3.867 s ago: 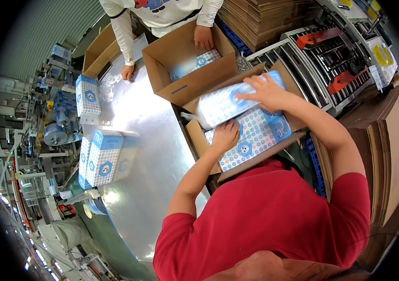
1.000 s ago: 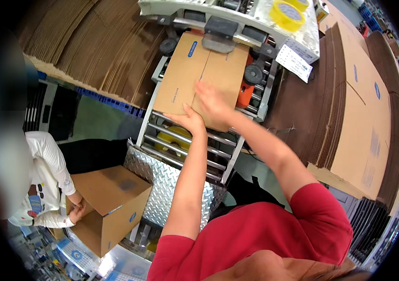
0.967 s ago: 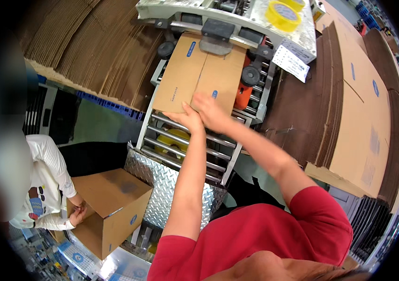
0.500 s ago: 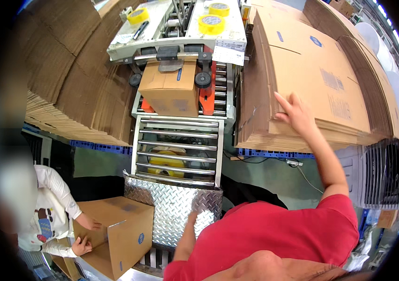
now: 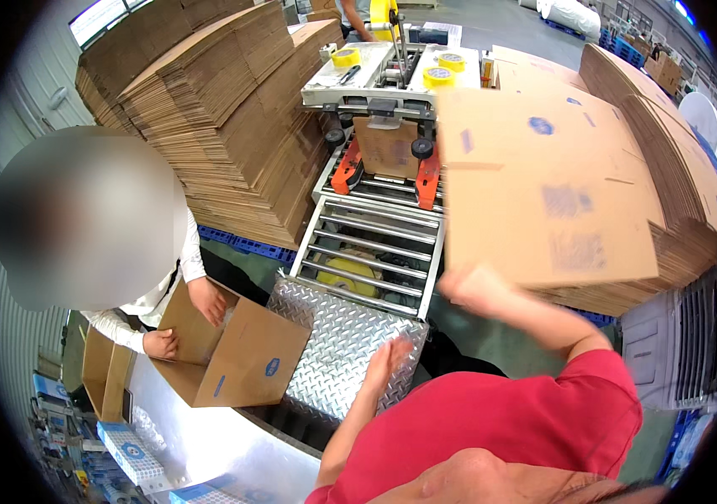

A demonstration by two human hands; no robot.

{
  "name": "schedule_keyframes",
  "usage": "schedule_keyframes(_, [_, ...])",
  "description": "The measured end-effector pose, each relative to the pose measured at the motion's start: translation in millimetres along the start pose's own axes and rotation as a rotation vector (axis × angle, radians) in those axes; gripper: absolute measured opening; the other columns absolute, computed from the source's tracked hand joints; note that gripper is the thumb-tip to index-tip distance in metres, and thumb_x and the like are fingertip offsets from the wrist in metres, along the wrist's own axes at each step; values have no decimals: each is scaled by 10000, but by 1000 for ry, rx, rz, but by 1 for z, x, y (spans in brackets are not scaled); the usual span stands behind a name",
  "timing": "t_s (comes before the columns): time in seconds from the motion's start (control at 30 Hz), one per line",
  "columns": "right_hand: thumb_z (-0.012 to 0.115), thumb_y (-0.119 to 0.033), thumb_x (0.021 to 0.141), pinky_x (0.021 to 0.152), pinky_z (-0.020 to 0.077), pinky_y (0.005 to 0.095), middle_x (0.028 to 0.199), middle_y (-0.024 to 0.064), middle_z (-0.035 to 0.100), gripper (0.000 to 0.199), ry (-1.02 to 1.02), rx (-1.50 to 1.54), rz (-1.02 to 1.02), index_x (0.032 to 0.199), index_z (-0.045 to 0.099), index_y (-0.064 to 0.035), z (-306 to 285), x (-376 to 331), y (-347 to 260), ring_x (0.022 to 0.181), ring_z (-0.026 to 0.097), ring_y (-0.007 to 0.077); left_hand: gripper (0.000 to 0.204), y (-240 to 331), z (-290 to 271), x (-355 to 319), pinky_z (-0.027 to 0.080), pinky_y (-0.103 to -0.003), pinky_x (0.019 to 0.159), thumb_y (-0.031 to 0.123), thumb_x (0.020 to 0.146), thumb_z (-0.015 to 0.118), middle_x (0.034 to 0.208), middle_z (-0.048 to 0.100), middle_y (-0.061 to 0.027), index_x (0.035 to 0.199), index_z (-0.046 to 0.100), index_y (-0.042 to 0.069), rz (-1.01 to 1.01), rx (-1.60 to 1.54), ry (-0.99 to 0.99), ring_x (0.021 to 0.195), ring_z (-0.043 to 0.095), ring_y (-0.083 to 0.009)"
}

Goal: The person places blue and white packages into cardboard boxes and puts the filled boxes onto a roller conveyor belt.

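My right hand [image 5: 480, 290] is closed on the near left corner of a flattened cardboard carton [image 5: 510, 210], which lies tilted across the top of a stack. Blue marks and printed patches show on its face. Low over the diamond-plate metal table [image 5: 312, 370] hovers my left hand [image 5: 388, 361], slightly blurred, its fingers stretched out and holding nothing. Left of it, a co-worker's two hands [image 5: 207, 301] are at the flaps of an open carton [image 5: 253, 357] resting at the table's edge.
A roller conveyor [image 5: 367, 252] runs from the metal table to a taping machine [image 5: 384, 109], where another carton [image 5: 386, 147] sits between orange guides. Yellow tape rolls [image 5: 438, 77] lie on the machine. Tall stacks of flattened cartons [image 5: 232, 126] flank it. A grey slatted unit [image 5: 665, 340] stands at right.
My right hand has gone from resting on the stack to gripping the top flattened carton, whose near edge has shifted toward me. The carton in the machine has moved farther in. The view has turned.
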State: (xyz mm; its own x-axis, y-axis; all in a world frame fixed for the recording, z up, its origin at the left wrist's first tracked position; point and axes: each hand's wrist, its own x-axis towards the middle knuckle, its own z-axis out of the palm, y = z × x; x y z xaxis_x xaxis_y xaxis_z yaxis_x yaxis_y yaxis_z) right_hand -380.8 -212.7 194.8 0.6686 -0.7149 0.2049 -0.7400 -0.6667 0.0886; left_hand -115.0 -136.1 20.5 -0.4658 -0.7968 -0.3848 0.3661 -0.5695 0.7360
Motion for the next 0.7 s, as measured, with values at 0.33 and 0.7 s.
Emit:
schedule_keyframes(0.33, [649,-164,739,1009,323,435,1324,228,376,675,786,68,914,1313,335,3,-6,-74,36,1211,386,370,178,82,-16,-44,478,-295,780,68,902,505,994,620,-67,1054,554,-9,698,152,378,878,587,-142])
schedule_keyframes(0.7, [615,-99,796,660,412,231,826,-24,563,142,679,1244,488,906,597,-12,31,49,138,746,506,75,373,3,-45,-190,446,-383,853,216,849,573,1067,569,-217,1146,510,-1,52,1336,712,965,567,-319])
